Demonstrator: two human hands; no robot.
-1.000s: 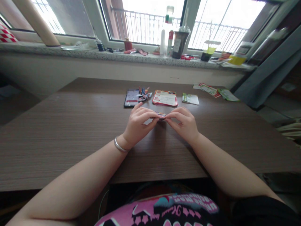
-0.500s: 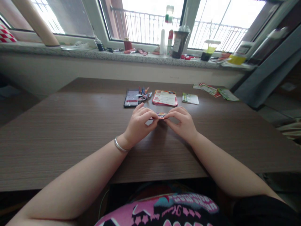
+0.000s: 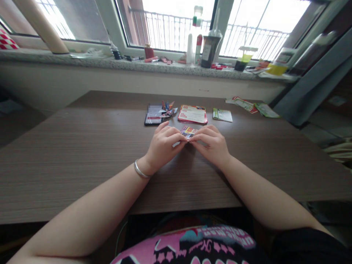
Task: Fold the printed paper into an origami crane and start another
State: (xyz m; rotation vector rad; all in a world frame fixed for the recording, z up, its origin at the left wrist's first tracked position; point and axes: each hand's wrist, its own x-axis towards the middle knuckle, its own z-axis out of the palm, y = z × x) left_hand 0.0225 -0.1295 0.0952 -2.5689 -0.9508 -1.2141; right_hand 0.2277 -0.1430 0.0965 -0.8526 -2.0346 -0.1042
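A small folded piece of printed paper point(image 3: 188, 132) is pinched between both my hands just above the brown wooden table point(image 3: 82, 146). My left hand point(image 3: 162, 146), with a silver bracelet on the wrist, grips its left side with closed fingertips. My right hand point(image 3: 211, 145) pinches its right side. A flap of the paper stands up between my thumbs. Most of the paper is hidden by my fingers.
Beyond my hands lie a phone point(image 3: 153, 116), a folded paper crane point(image 3: 168, 109), a stack of red-and-white leaflets point(image 3: 193, 114), a green-and-white stack point(image 3: 222, 115) and more leaflets point(image 3: 247, 104) at the far right. Bottles and cups point(image 3: 207, 47) crowd the windowsill.
My fingers have worked the paper a little farther from me, and a flap that lay flat now stands up between my thumbs. Both hands kept their grip.
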